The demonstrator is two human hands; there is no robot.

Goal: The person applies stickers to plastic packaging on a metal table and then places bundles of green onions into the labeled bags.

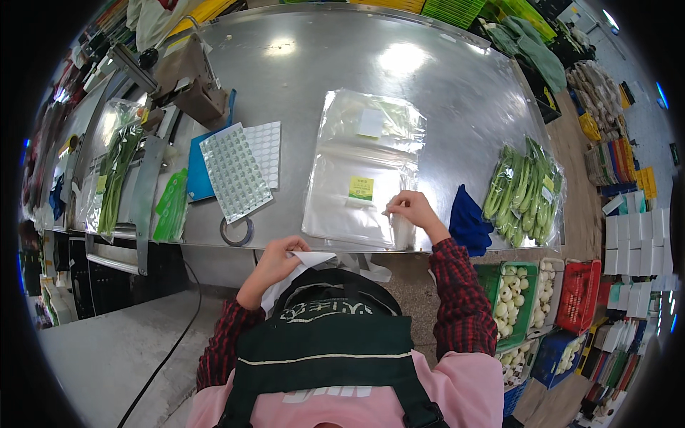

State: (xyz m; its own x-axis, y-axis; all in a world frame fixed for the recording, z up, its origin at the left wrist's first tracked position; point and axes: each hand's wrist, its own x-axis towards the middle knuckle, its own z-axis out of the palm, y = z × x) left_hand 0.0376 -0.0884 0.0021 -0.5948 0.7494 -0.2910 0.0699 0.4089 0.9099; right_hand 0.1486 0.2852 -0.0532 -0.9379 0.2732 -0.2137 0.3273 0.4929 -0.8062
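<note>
At the table's near edge, my left hand (275, 265) is closed on a white sheet of paper (314, 258), which droops toward the apron. My right hand (416, 212) is in a pinch over the lower right of a stack of clear plastic bags (328, 203). Its fingertips meet at the bag's surface, and what they hold, if anything, is too small to make out. A yellow-green label (362, 190) sits on the top bag, left of that hand. Farther up, a white patch (370, 123) shows through the plastic.
On the steel table (300, 78), left, are sticker sheets (237, 172), a tape roll (237, 232), green labels (170, 205) and a sealing machine (189, 78). Bagged greens (526, 191) and a blue cloth (469, 221) lie right. Below right stands a green crate (488, 285) of white vegetables.
</note>
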